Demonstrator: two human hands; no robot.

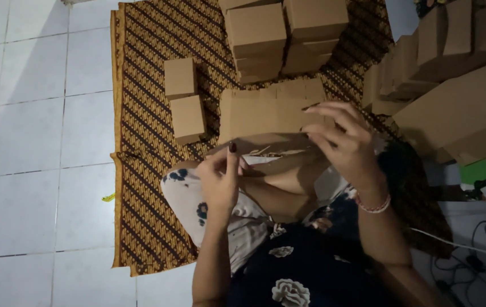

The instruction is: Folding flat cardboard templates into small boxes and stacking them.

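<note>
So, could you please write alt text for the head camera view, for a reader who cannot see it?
A person's left hand and right hand hold a flat, unfolded brown cardboard box above their lap. They sit on a brown patterned cloth over a white tiled floor. Two small folded boxes lie on the cloth, with stacked boxes beyond.

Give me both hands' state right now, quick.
Left hand: closed, pinching the near edge of the flat cardboard box blank.
Right hand: fingers curled on the same blank's far side, gripping it.
</note>
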